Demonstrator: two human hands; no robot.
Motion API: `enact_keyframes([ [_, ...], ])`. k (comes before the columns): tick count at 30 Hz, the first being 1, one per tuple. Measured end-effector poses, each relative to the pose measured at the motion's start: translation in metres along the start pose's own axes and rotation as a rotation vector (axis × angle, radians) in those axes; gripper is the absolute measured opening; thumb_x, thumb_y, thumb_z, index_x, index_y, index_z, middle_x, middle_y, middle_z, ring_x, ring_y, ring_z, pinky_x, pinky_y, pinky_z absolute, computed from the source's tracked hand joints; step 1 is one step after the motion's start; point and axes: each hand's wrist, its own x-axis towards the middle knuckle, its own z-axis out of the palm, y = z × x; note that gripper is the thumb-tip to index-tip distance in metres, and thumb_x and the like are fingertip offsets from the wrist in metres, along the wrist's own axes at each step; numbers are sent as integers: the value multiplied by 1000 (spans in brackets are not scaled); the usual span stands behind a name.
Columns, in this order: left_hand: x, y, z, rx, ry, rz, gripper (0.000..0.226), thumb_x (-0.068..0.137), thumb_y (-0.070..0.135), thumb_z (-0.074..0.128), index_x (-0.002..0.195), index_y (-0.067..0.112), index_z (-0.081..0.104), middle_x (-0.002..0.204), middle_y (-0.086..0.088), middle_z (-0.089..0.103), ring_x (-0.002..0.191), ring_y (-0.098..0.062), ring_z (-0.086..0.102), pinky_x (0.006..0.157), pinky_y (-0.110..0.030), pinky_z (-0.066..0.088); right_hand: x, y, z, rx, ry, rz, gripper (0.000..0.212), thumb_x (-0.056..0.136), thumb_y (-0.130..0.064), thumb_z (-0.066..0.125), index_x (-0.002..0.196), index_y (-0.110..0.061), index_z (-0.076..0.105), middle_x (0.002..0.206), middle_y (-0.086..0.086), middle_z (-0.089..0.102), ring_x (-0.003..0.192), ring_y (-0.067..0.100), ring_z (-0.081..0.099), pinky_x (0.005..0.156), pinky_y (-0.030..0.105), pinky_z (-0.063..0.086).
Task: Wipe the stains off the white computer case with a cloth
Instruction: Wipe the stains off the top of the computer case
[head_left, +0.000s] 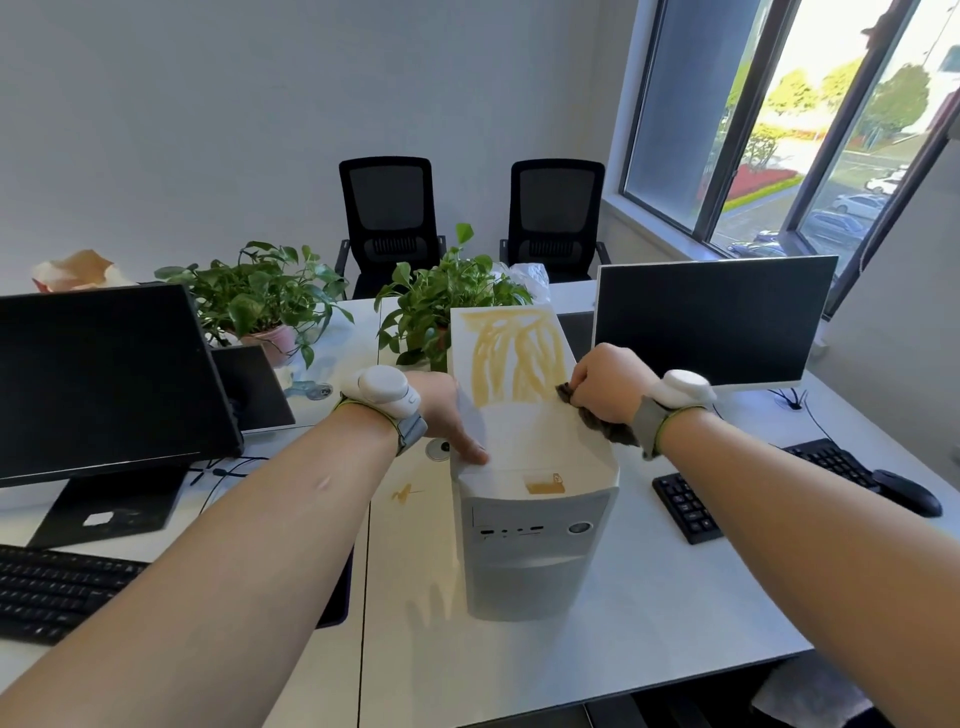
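The white computer case (535, 499) stands upright on the pale counter (649, 597); every place below is given relative to it. A small yellow patch marks its near top edge, above the smooth plastic front panel with its ports and round button. A yellow smear (402, 492) lies on the counter just to its left. The left hand (449, 415) rests on the case's left top edge, fingers over the side and thumb flat on top, steadying it. The right hand (602, 384) pinches a dark, crumpled cloth (597, 415) at the right top edge, touching the lower corner of the broad yellow streaks (511, 358) that cover the far half of the flat top. Risks, as I judge them: a bunched cloth may only spread the streaks, and a hard push could tip the tall, narrow box toward the leafy potted plant (441, 301) just behind it.
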Motion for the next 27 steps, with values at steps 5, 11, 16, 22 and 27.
enact_keyframes([
  [5, 3, 7, -3, 41, -37, -16, 90, 61, 80, 78, 115, 9, 67, 113, -8, 71, 87, -23, 61, 72, -31, 47, 5, -19, 12, -8, 85, -1, 21, 87, -17, 57, 83, -25, 76, 93, 3, 67, 76, 25, 67, 70, 34, 62],
  [11, 2, 7, -4, 100, 45, -14, 113, 58, 81, 78, 134, 4, 45, 131, -10, 45, 105, -27, 54, 84, -37, 48, -10, -9, 14, 13, -43, -128, 15, 87, -22, 67, 78, -27, 79, 84, -4, 70, 75, 17, 67, 69, 34, 64],
  [16, 1, 8, -4, 108, 19, 10, 100, 63, 81, 74, 127, 6, 58, 126, -9, 50, 107, -27, 57, 85, -34, 50, 8, -33, 11, -88, 50, 21, 23, 90, -16, 52, 94, -18, 75, 98, 4, 65, 80, 24, 65, 75, 32, 61],
  [22, 3, 3, -3, 53, 15, 37, 97, 53, 85, 77, 112, 10, 64, 115, -7, 56, 95, -25, 62, 77, -34, 53, -11, -35, 23, -11, -73, -207, 18, 90, -20, 62, 85, -21, 80, 85, -1, 72, 80, 21, 68, 72, 35, 64],
  [27, 1, 0, -1, 15, 38, 48, 102, 50, 86, 78, 115, 8, 63, 113, -9, 64, 94, -26, 65, 77, -36, 55, 7, -42, 15, -113, 30, -61, 21, 91, -19, 54, 90, -16, 75, 87, 4, 66, 77, 24, 66, 72, 34, 62],
])
